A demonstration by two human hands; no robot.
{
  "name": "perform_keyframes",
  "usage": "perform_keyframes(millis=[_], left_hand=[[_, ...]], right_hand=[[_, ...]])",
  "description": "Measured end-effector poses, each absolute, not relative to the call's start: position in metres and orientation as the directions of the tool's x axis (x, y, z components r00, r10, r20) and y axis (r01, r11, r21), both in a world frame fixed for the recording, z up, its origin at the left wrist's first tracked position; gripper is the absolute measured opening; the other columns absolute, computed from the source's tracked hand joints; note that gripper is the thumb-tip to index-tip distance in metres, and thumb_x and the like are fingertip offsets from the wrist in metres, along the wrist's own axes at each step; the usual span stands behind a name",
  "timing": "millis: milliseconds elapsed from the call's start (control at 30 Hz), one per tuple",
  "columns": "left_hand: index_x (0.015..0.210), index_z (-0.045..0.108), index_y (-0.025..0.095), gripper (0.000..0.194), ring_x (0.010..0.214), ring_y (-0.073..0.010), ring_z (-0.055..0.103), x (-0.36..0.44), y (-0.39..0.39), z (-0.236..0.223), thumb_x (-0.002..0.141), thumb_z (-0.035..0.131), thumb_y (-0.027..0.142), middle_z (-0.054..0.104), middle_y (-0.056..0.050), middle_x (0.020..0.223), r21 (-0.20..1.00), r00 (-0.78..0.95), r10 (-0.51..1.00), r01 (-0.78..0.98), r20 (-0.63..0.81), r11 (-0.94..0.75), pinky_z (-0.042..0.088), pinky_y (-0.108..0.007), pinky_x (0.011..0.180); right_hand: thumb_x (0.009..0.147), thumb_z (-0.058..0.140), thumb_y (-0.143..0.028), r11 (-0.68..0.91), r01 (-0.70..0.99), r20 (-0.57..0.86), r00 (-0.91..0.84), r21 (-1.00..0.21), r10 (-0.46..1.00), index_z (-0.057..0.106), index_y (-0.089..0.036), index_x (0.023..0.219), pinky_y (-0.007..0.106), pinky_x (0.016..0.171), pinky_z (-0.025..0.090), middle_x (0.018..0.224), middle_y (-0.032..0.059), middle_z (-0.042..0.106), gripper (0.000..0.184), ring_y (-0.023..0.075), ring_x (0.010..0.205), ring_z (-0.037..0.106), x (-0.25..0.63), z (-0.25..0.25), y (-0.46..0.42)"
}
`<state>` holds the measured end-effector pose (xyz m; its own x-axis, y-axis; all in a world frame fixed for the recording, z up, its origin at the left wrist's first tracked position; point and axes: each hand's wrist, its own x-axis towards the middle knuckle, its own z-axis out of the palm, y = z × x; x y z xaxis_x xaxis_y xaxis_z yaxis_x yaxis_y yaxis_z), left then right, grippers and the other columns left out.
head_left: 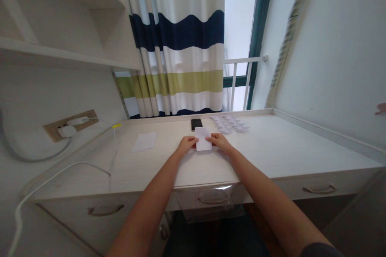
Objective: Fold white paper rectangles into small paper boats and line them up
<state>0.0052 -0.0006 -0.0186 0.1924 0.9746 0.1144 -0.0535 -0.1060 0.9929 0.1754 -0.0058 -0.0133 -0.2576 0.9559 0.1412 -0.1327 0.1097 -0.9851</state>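
A small white sheet of paper (204,139) is held up just above the desk, between my two hands. My left hand (188,144) pinches its left edge, thumb on the front. On the opposite edge, my right hand (219,141) grips it the same way. The fingers behind the sheet are hidden. Behind the paper lies a dark phone (196,123), partly covered by it. Several folded white paper pieces (229,123) sit in rows at the back, to the right of the phone. Off to the left rests a flat stack of white paper (144,141).
The pale wooden desk (271,144) has a raised rim along its back and right. A white cable (81,164) runs over its left side. Plugs fill a wall socket (70,125) at left. A shelf (69,58) overhangs the left; a striped curtain (193,60) hangs behind.
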Motion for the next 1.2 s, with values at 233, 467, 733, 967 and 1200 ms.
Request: perform_keyframes(millis=[233,467,733,967,1200], left_hand=[[0.059,0.06,0.01,0.027,0.053,-0.011,0.052,0.0031,0.0039,-0.0201,0.052,0.07,0.035,0.059,-0.002,0.056,0.986,0.134,0.976,-0.04,0.169,-0.165,0.044,-0.025,0.056],[0.06,0.06,0.011,0.025,0.05,-0.0106,0.051,0.0016,0.0042,-0.0212,0.055,0.067,0.035,0.057,-0.001,0.055,0.982,0.134,0.974,0.009,0.184,-0.187,0.041,-0.023,0.051],[0.06,0.06,0.012,0.023,0.051,-0.0107,0.05,-0.0005,0.005,-0.0214,0.057,0.065,0.034,0.057,-0.001,0.054,0.975,0.091,0.972,0.036,0.215,-0.219,0.041,-0.023,0.052],[0.056,0.058,0.012,0.022,0.048,-0.0102,0.049,-0.0005,0.0055,-0.0202,0.057,0.064,0.033,0.055,0.0,0.051,0.971,0.08,0.971,0.051,0.227,-0.232,0.041,-0.023,0.05],[0.057,0.057,0.013,0.022,0.049,-0.011,0.051,0.0002,0.0069,-0.0201,0.056,0.064,0.034,0.056,0.0,0.053,0.966,0.059,0.966,0.04,0.252,-0.255,0.042,-0.023,0.049]], right_hand=[[0.049,0.071,-0.035,0.128,-0.169,0.162,-0.201,-0.977,0.966,0.059,-0.014,0.057,0.024,0.06,0.044,0.056,-0.0009,0.058,0.026,0.0099,0.055,0.053,0.1765,-0.0142,-0.0026],[0.047,0.071,-0.038,0.138,-0.149,0.165,-0.19,-0.979,0.968,0.056,-0.014,0.053,0.023,0.056,0.043,0.051,-0.0025,0.055,0.029,0.0087,0.051,0.051,0.1773,-0.0166,0.0006],[0.048,0.072,-0.034,0.113,-0.156,0.142,-0.197,-0.981,0.97,0.058,-0.014,0.056,0.023,0.055,0.042,0.051,-0.001,0.057,0.025,0.009,0.05,0.051,0.1776,-0.0178,0.0025],[0.051,0.069,-0.032,0.108,-0.137,0.134,-0.195,-0.985,0.972,0.057,-0.014,0.057,0.023,0.053,0.041,0.049,-0.0031,0.053,0.022,0.0076,0.047,0.048,0.1766,-0.0153,-0.001],[0.051,0.07,-0.031,0.147,-0.057,0.156,-0.196,-0.987,0.968,0.053,-0.014,0.052,0.021,0.049,0.038,0.044,-0.0037,0.051,0.024,0.0062,0.042,0.045,0.177,-0.0153,-0.0021]])
